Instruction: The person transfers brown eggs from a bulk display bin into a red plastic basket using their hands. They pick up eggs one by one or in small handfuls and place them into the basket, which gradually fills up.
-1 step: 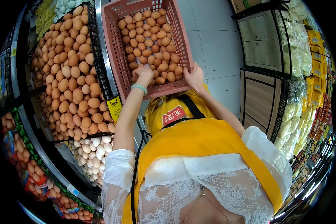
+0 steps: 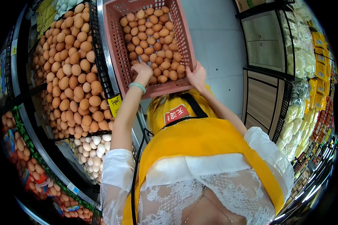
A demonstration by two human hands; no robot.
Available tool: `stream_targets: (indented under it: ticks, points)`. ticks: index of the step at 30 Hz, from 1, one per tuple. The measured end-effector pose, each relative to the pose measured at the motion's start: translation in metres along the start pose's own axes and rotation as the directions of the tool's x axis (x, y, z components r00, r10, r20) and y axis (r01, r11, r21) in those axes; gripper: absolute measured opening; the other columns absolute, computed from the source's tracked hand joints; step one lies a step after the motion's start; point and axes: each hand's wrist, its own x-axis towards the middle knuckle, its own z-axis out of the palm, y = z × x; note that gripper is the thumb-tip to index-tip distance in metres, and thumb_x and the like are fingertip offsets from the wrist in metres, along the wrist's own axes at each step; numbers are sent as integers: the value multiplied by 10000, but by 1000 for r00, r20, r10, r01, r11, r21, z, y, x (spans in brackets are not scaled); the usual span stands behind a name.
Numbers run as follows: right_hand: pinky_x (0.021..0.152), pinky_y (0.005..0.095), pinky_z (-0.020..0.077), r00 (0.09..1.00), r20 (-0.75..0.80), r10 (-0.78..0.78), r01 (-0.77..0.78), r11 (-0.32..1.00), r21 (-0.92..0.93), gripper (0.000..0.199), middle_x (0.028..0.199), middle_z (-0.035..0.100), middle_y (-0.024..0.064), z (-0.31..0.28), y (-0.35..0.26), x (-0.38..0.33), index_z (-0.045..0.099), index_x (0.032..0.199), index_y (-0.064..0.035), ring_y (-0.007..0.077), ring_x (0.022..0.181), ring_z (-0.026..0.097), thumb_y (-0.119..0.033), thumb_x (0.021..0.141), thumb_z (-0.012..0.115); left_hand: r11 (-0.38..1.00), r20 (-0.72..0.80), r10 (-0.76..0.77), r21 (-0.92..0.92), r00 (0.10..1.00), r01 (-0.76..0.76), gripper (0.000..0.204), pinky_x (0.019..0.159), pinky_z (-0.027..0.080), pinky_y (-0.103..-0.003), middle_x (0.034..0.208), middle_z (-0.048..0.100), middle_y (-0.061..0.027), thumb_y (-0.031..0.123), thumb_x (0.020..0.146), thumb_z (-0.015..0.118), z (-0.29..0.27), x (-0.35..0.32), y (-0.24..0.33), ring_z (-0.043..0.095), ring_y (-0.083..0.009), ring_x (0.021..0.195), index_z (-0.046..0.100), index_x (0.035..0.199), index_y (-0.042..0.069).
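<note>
Shelf bins of brown eggs (image 2: 69, 71) and white eggs (image 2: 94, 150) sit far left. Left hand (image 2: 142, 73) reaches into the pink crate (image 2: 114, 45), fingers curled over eggs, grip unclear. Right hand (image 2: 196, 77) clasps the crate's near rim; packaged goods (image 2: 308, 67) stand right.

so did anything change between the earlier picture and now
Nothing visibly changed: the left hand is in the pink plastic crate among the brown eggs, and the right hand is on the crate's near edge, as before.

One pink crate (image 2: 116, 48) of brown eggs (image 2: 154, 41), too many to count; two hands; one green bracelet (image 2: 137, 86); one yellow price tag (image 2: 115, 104).
</note>
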Motion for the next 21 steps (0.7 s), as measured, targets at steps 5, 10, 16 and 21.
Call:
stream_targets:
  ticks: [5,10,16,21]
  points:
    - [683,472,479,998,-9,-67,67,998,-2,271,806,626,237,5,3,2,578,891,-4,420,783,604,-228,748,630,981,141,194,-7,971,-195,397,899,406,-475,1244,578,-71,266,827,603,5,-7,-37,574,-259,1103,614,1178,82]
    - [724,372,491,992,46,-120,121,992,-33,284,869,653,195,9,30,7,616,996,-7,308,797,645,-187,778,642,993,-12,95,78,995,-94,418,905,408,-521,1242,573,-82,347,879,520,15,-28,-15,538,-309,1142,581,1225,121]
    - [746,387,487,987,36,-157,157,988,4,301,888,657,211,-3,6,5,608,991,37,348,833,641,-194,799,631,997,-66,64,42,996,-61,319,908,394,-451,1228,587,-3,224,888,548,24,-20,-15,544,-211,1133,612,1193,160]
    - [737,371,489,987,69,-143,144,990,3,277,868,669,193,-2,4,4,621,978,40,299,816,654,-181,811,626,921,-148,140,-345,979,-183,409,738,488,-331,1076,653,-67,334,694,739,11,-40,-45,618,-225,998,666,1010,84]
